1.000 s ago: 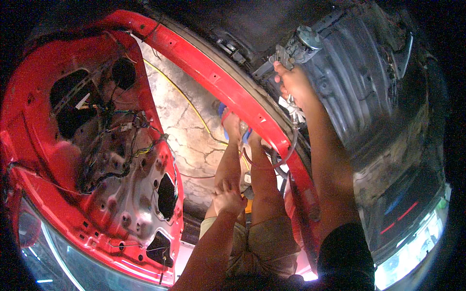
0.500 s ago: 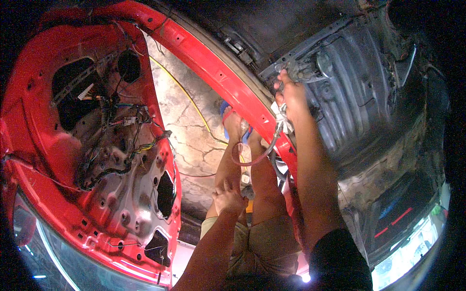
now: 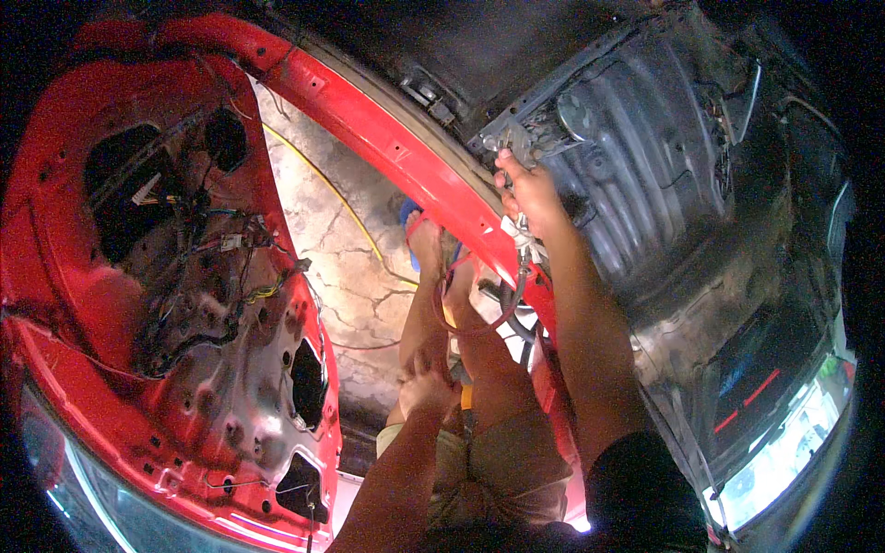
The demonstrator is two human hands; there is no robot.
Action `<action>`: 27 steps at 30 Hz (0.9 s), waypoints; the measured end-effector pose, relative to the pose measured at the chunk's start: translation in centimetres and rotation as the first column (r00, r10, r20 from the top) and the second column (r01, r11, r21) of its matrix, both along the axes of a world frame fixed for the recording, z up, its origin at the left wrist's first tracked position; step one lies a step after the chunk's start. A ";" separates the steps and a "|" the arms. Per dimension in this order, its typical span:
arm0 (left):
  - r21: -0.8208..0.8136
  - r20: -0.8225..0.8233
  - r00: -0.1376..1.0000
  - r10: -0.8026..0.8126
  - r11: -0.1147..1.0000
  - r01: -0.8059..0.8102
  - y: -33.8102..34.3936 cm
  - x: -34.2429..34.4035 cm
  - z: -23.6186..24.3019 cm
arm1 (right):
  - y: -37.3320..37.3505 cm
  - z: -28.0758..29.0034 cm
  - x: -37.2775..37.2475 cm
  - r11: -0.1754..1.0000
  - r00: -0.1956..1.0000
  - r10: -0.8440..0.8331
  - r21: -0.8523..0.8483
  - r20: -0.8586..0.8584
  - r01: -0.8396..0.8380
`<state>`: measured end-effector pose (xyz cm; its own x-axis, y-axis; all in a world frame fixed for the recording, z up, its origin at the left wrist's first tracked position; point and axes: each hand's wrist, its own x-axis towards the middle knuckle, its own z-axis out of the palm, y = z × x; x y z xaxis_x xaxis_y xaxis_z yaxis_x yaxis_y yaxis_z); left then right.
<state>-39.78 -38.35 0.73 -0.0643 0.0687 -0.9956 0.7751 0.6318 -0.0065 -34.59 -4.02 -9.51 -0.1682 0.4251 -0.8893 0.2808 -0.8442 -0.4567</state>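
Observation:
My right hand (image 3: 530, 194) is closed around a silver air gun (image 3: 505, 146), whose kind is partly hidden by my fingers. Below the hand, a whitish fitting (image 3: 525, 238) joins it to a reddish hose (image 3: 502, 318) that loops down over my legs. The gun's front end is close to the ribbed dark metal floor (image 3: 627, 175) of the car, just inside the red door sill (image 3: 396, 147). My left hand (image 3: 426, 394) lies on my left knee with nothing visible in it, its fingers laid over the skin.
On the left stands a red car door (image 3: 83, 369) stripped of its panel, with loose wiring (image 3: 244, 295) hanging from its openings. A yellow hose (image 3: 341, 194) crosses the cracked concrete floor (image 3: 318, 221) by my feet. A seat-rail-like metal part (image 3: 429, 97) sits beyond the sill.
The whole view has shifted, so the door, sill and car floor appear further left. My right hand still grips the air gun near the sill; my left hand stays on my knee.

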 end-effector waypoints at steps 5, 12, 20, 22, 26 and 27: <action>-0.022 -0.016 0.997 -0.072 0.997 0.071 -0.3 0.8 0.5 | -0.1 -1.4 0.4 0.993 0.976 0.049 0.093 0.213 -0.070; -0.028 -0.048 0.997 -0.062 0.998 0.061 -1.0 2.2 1.1 | 0.4 0.2 3.6 0.952 0.966 -0.252 0.192 0.057 0.237; -0.119 -0.060 0.991 -0.115 0.987 0.108 -2.6 3.5 0.5 | -1.0 2.5 6.1 0.974 0.988 -0.121 0.179 -0.096 0.137; -0.097 -0.051 0.989 -0.142 0.986 0.137 -2.9 4.0 0.5 | -1.3 2.6 6.5 0.979 0.991 -0.081 0.178 -0.103 0.099; -0.104 -0.065 0.958 -0.280 0.956 0.273 -2.8 4.5 0.4 | -0.7 2.2 6.8 0.964 0.998 0.052 0.264 -0.042 -0.039; -0.103 -0.063 0.959 -0.276 0.958 0.269 -2.8 4.4 0.3 | -0.3 2.1 6.8 0.960 0.998 0.054 0.277 -0.032 -0.043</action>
<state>-35.35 -41.12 1.02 -0.1314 0.0017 -0.9913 0.9128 0.3903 -0.1204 -27.76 -4.28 -7.41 -0.2267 0.6439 -0.7308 0.2953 -0.6695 -0.6816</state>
